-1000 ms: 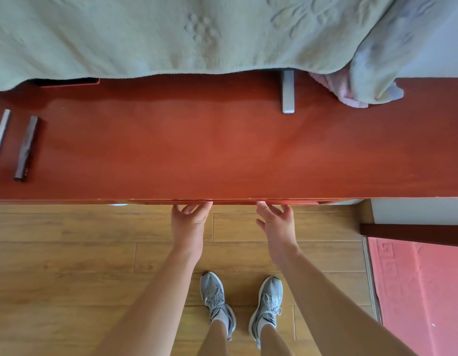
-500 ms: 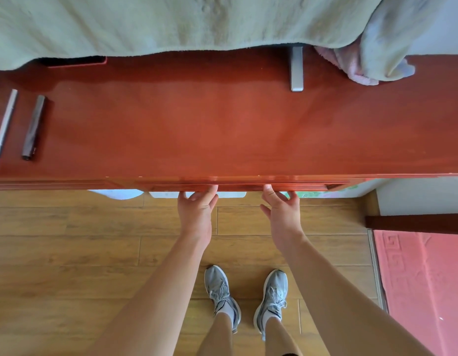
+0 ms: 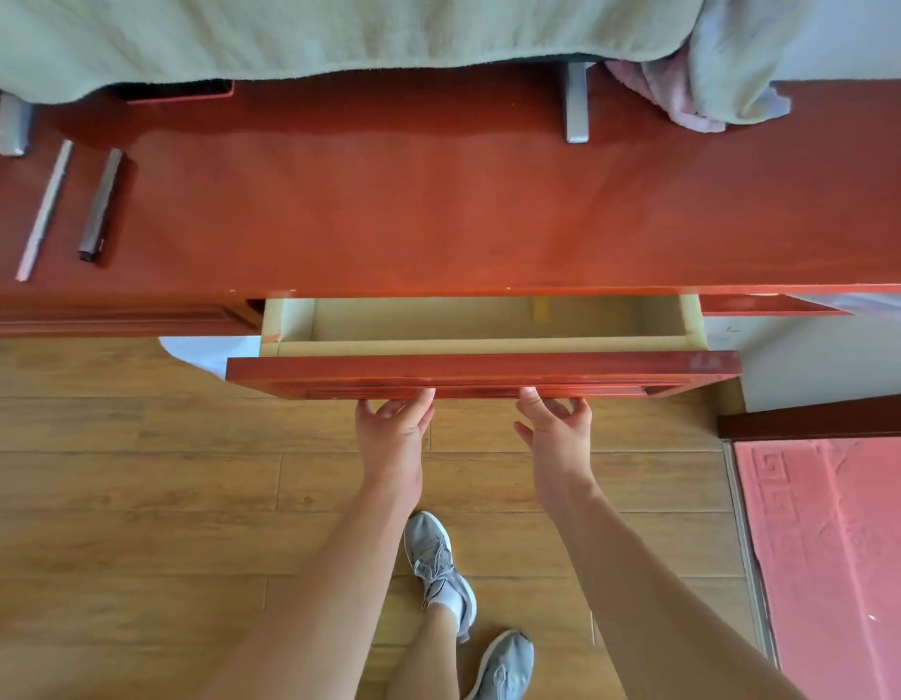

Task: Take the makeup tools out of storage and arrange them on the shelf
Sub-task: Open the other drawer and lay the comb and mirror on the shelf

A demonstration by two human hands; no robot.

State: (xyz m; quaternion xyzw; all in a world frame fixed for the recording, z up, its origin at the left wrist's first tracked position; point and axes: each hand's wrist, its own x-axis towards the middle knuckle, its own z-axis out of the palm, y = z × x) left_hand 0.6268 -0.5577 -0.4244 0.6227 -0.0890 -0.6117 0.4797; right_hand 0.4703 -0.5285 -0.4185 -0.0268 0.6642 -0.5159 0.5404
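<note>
A red wooden drawer [image 3: 483,371] sticks partly out from under the long red shelf top [image 3: 438,209]. Its pale inner walls show, and the strip of its inside that I can see holds nothing. My left hand [image 3: 392,431] and my right hand [image 3: 557,431] both hook their fingertips under the drawer front's lower edge. A slim silver stick [image 3: 44,209] and a dark tube [image 3: 100,204] lie side by side on the shelf top at the far left.
A green blanket [image 3: 312,32] hangs over the shelf's back edge, with a pink cloth [image 3: 655,93] at the right. Two grey metal feet [image 3: 575,101] [image 3: 13,126] stand on the top. Below are wooden floor, my grey shoes [image 3: 438,568], and a red mat [image 3: 837,548] at the right.
The drawer has slid out toward me, pulled by both hands; one second ago it was closed flush under the shelf edge. My right foot has stepped back.
</note>
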